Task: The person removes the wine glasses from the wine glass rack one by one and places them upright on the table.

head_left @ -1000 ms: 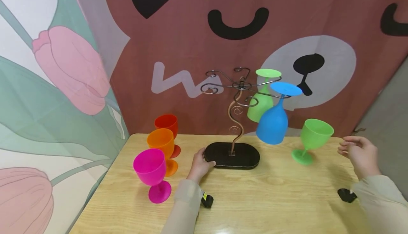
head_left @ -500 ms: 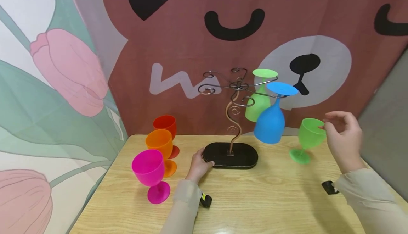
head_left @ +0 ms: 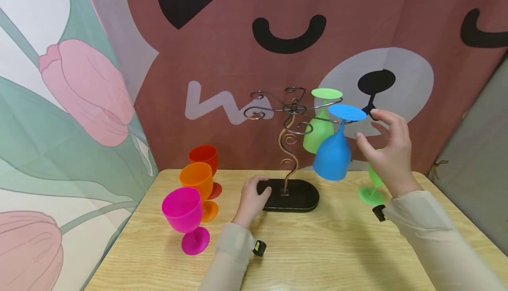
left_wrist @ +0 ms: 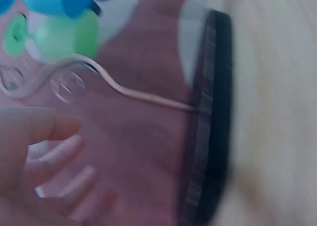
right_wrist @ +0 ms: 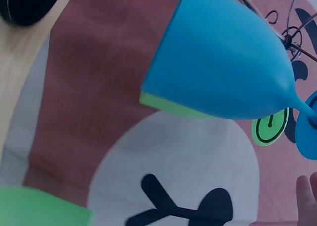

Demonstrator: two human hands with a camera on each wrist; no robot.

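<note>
A metal stemware rack (head_left: 294,109) with curled arms rises from a black oval base (head_left: 295,196). From its arms hang a blue goblet (head_left: 332,155) and a green goblet (head_left: 319,134), both upside down. My right hand (head_left: 390,156) is just right of the blue goblet's foot, thumb and fingers apart, holding nothing. A second green goblet (head_left: 371,195) stands upright behind that hand, partly hidden. At the left end of the base is my left hand (head_left: 252,198); the left wrist view shows its fingers (left_wrist: 54,132) loosely spread, apart from the base.
At the left of the wooden table (head_left: 313,251) stand a magenta goblet (head_left: 184,211), an orange goblet (head_left: 198,180) and a red goblet (head_left: 206,158), all upright. A printed cloth (head_left: 222,44) hangs behind the table.
My right hand has moved left and up, past the standing green goblet to the hanging blue one. My left hand has lifted from its hold on the base's left end.
</note>
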